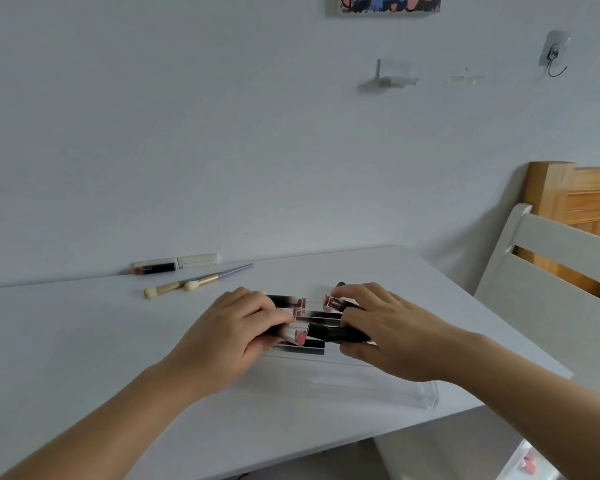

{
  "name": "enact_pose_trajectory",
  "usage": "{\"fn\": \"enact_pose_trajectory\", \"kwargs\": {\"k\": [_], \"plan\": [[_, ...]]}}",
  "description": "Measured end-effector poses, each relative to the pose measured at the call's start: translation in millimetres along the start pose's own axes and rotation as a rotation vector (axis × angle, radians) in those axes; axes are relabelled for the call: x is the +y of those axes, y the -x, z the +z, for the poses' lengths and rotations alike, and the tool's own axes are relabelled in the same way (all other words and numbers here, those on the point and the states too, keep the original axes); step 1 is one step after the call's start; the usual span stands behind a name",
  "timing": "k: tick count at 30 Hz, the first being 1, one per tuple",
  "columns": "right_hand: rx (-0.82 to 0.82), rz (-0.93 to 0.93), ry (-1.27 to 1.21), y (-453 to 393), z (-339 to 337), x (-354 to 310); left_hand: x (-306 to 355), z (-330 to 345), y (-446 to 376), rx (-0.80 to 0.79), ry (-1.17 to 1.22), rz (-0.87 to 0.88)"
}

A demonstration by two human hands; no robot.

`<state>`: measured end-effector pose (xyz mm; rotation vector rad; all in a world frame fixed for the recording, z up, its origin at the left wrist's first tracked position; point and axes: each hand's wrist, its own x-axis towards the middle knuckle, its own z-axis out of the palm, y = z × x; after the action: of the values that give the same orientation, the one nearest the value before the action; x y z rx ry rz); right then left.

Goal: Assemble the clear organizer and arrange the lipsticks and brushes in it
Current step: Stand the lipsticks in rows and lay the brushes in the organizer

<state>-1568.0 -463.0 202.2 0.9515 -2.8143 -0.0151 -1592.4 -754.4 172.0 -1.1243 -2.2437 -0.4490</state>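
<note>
We have our left hand [236, 327] and right hand [385, 327] curled around the lipsticks [312, 318], steadying them in the clear organizer [378, 386] mid-bench [84, 341], while the brushes [187, 284] wait at eleven o'clock, presumably for later.

**Clear plastic, gloss and matt**

The organizer [426, 398] under my fingers [274, 318] is clear, glossy plastic with smooth walls. The lipsticks [312, 315] have shiny black cases. My bench [84, 341] is smooth, matt white. The brushes [187, 284] show soft pale bristles and golden metallic ferrules. The bedframe [575, 192] is varnished wood.
</note>
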Motion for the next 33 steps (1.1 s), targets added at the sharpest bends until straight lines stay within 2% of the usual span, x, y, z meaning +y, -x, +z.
{"fn": "enact_pose_trajectory", "kwargs": {"k": [7, 11, 17, 22, 25, 33], "plan": [[0.034, 0.007, -0.153, 1.2, 10.4, 8.9, -7.1, 6.5, 7.4, -0.047, -0.103, -0.090], [0.053, 0.000, -0.162, 1.3, 13.8, 11.0, -11.3, 4.5, 11.8, -0.083, -0.120, -0.100], [0.122, 0.016, -0.255, 3.6, 15.6, 13.3, -20.9, -2.7, 20.5, -0.132, -0.006, -0.196], [0.140, -0.029, -0.287, -0.2, 16.9, 16.4, -29.9, 0.9, 26.8, -0.235, 0.088, -0.297], [0.138, -0.064, -0.299, -6.2, 17.5, 19.0, -32.1, 2.7, 27.7, -0.209, 0.133, -0.339], [0.152, -0.111, -0.365, -32.8, 18.0, 15.3, -38.5, -10.1, 39.0, -0.182, 0.073, -0.365]]}}
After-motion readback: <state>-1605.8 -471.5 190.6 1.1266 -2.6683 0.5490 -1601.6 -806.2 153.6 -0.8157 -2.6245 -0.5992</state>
